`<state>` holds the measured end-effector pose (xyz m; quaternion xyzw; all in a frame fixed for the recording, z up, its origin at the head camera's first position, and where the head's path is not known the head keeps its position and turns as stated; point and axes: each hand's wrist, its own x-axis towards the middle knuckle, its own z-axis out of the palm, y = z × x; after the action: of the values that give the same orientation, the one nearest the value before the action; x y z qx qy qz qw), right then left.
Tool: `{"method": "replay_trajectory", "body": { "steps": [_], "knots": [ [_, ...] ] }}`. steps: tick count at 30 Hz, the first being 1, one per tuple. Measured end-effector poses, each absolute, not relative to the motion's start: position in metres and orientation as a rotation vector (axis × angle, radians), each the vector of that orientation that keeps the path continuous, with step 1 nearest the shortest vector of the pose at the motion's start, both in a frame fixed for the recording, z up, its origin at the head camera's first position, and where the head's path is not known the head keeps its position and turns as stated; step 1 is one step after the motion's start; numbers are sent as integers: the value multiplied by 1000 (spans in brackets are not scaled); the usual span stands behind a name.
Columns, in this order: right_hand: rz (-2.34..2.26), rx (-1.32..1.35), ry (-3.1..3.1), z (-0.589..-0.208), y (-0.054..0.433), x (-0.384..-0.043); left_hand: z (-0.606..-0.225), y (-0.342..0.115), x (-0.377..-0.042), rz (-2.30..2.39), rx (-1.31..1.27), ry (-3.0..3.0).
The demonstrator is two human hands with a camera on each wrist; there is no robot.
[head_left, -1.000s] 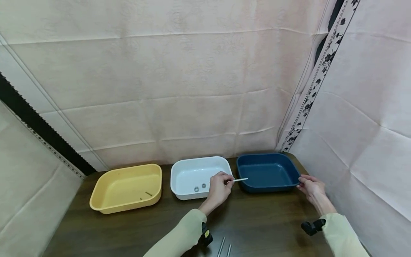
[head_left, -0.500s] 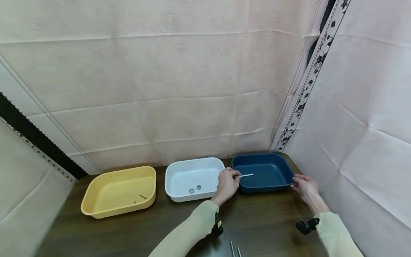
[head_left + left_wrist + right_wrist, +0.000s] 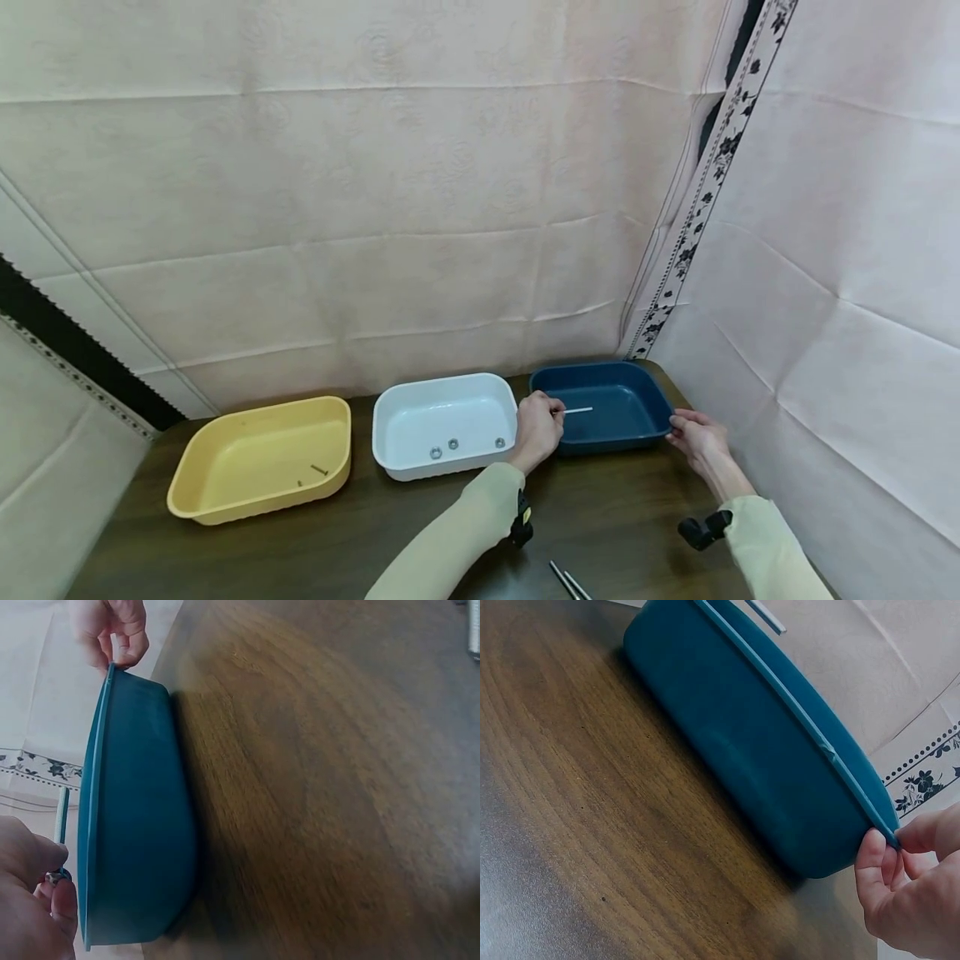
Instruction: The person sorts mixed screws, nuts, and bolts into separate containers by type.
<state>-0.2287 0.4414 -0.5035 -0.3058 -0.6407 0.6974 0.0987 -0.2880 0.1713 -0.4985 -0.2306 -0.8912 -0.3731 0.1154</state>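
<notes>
My left hand (image 3: 537,429) is at the left end of the blue tray (image 3: 613,449). Between its thumb and fingers it pinches a long bolt (image 3: 61,817), whose thin ridged shaft points over the tray. The shiny end of the bolt is partly hidden in the fingers. At the other end, my right hand (image 3: 701,443) grips the blue tray's rim between thumb and fingertips, also seen in the right wrist view. Left of the blue tray stands a white tray (image 3: 420,392) holding 3 metal nuts (image 3: 453,444).
A yellow tray (image 3: 225,450) at the left holds a couple of small screws (image 3: 319,470). Two slim metal rods (image 3: 570,581) lie at the table's near edge. Cloth (image 3: 420,208) hangs behind the trays, and more cloth (image 3: 847,350) closes off the right side.
My left hand has moved right from the white tray, carrying the bolt over the blue one. A third nut has come into sight. The right hand keeps its grip; the head view has shifted.
</notes>
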Motion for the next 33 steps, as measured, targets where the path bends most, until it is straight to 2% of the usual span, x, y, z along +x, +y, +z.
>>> {"method": "replay_trajectory", "body": {
  "steps": [10, 18, 26, 33],
  "knots": [
    [2073, -917, -1898, -504, 435, -234, -502, 167, -284, -1249, -603, -2605],
    [2085, -899, -1874, -503, 439, -233, -499, 145, -277, -1429, -659, -2389],
    [2073, -905, -1908, -502, 443, -231, -507, 114, -251, -1590, -775, -2236],
    [2062, -929, -1916, -500, 444, -230, -529, 87, -222, -1554, -885, -2252]
  ]
}}
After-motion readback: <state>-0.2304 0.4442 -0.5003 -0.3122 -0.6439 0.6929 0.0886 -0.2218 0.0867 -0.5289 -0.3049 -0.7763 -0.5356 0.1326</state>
